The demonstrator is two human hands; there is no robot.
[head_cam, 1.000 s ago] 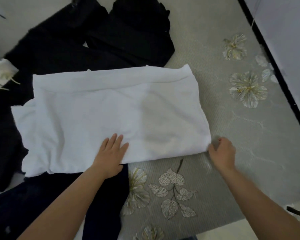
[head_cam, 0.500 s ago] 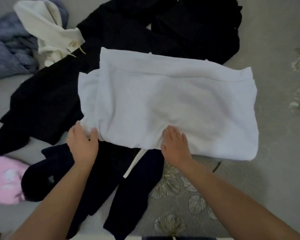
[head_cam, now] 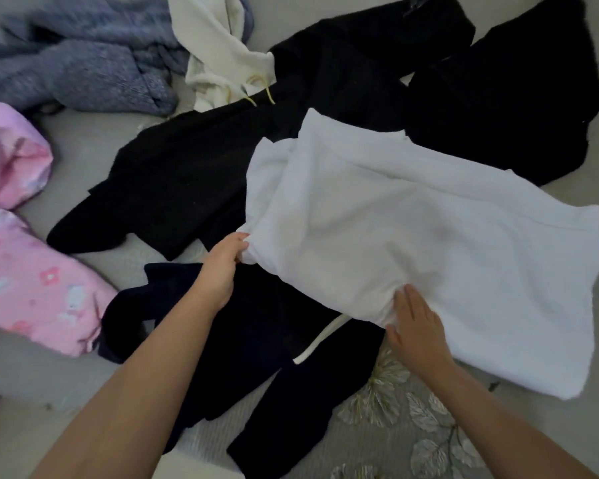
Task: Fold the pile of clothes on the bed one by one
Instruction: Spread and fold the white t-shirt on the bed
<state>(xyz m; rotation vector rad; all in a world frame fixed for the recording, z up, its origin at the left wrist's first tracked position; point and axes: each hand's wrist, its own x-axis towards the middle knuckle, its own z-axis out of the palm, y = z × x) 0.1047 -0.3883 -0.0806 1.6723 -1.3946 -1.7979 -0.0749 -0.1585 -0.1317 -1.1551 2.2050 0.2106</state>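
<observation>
Here the person's right hand [head_cam: 416,328] is nearest, lying flat on the near edge of the white garment [head_cam: 422,250], its fingers straight and close together, pressing the cloth down where it puckers; the thumb sits at the hem and nothing is gripped. From these fingers the garment spreads away and to the right, its long axis running from the far left corner down to the near right corner, so most of its bulk lies beyond and right of the right hand. Left of that, and a little farther off, the left hand [head_cam: 223,267] grips the garment's left end, fingers curled round a bunched fold with the thumb on the near side. The left hand is therefore the one at the short end, and the right hand marks a line partway along the near edge; a fold of the left end over toward the right would, by this reading, pivot about the right hand's fingers. Beneath and between both wrists lies a dark navy garment [head_cam: 256,347] with a white drawstring [head_cam: 320,340] showing just left of the right hand. Beyond the left fingers spreads a black garment [head_cam: 187,174], and past the white garment's far edge another black piece [head_cam: 498,98]. Farther left sit pink floral cloth [head_cam: 18,257], a grey-blue knit [head_cam: 83,70] and a cream hooded top [head_cam: 218,53], all on the grey bedspread [head_cam: 567,426].
</observation>
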